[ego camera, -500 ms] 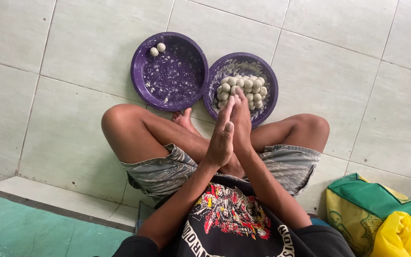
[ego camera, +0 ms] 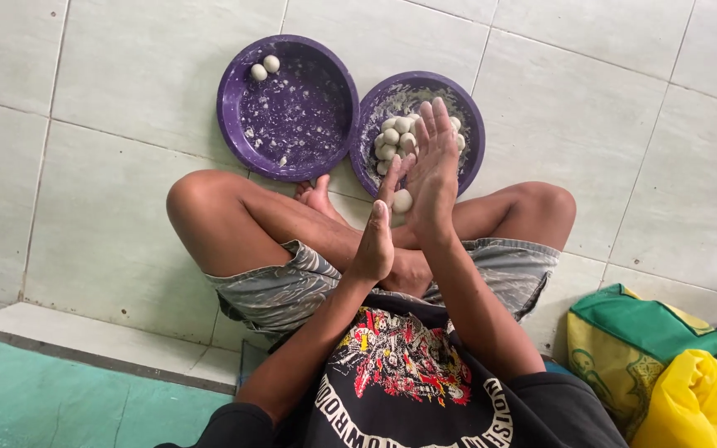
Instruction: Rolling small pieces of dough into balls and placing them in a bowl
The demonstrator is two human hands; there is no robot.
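I sit cross-legged on a tiled floor. A small white dough ball (ego camera: 402,201) is pressed between my palms, held just above my knees. My left hand (ego camera: 375,241) is upright with its fingers straight. My right hand (ego camera: 435,166) lies against it, reaching further forward over the right purple bowl (ego camera: 476,124). That bowl holds several white dough balls (ego camera: 393,134). The left purple bowl (ego camera: 234,79) is smeared with flour and has two dough balls (ego camera: 265,66) at its far rim.
A green cloth bag (ego camera: 641,323) and a yellow plastic bag (ego camera: 690,398) lie at my right side. At the lower left, a low white step edge (ego camera: 85,340) borders a teal surface (ego camera: 43,406). My bare feet rest near the bowls.
My right hand has slid forward along my left palm, and the dough ball now shows between them. The bowls have not changed.
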